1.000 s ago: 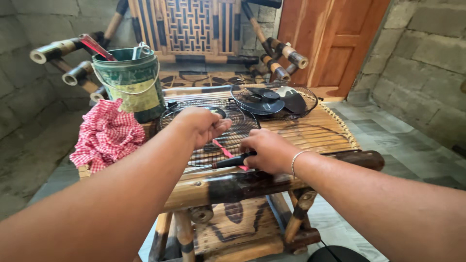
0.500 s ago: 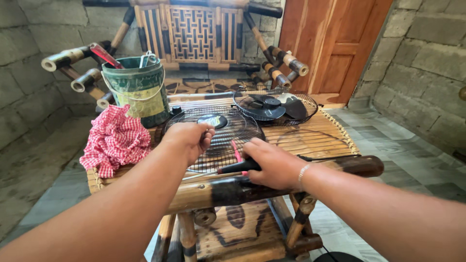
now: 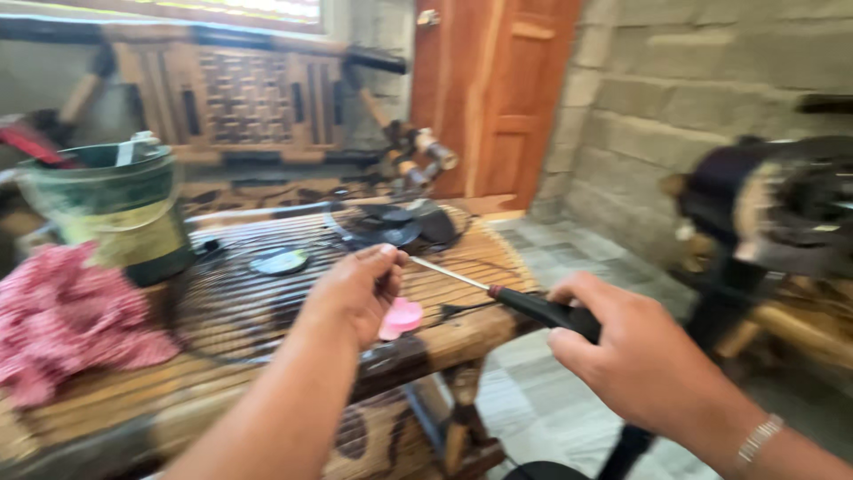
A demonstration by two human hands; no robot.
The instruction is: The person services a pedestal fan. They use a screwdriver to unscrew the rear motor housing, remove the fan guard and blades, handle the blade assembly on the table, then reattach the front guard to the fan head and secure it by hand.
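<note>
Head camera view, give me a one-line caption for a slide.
Left hand pinching a small pink plastic piece over a round wire fan grille while right hand holds a black-handled screwdriver at a bamboo table.

My view has swung right, a fan motor on a stand (image 3: 782, 209) newly in sight, my right hand (image 3: 640, 356) pulled back off the table with the screwdriver (image 3: 498, 292), my left hand (image 3: 355, 289) lifted from the wire fan grille (image 3: 240, 307), a pink piece (image 3: 400, 317) beneath its fingers
</note>
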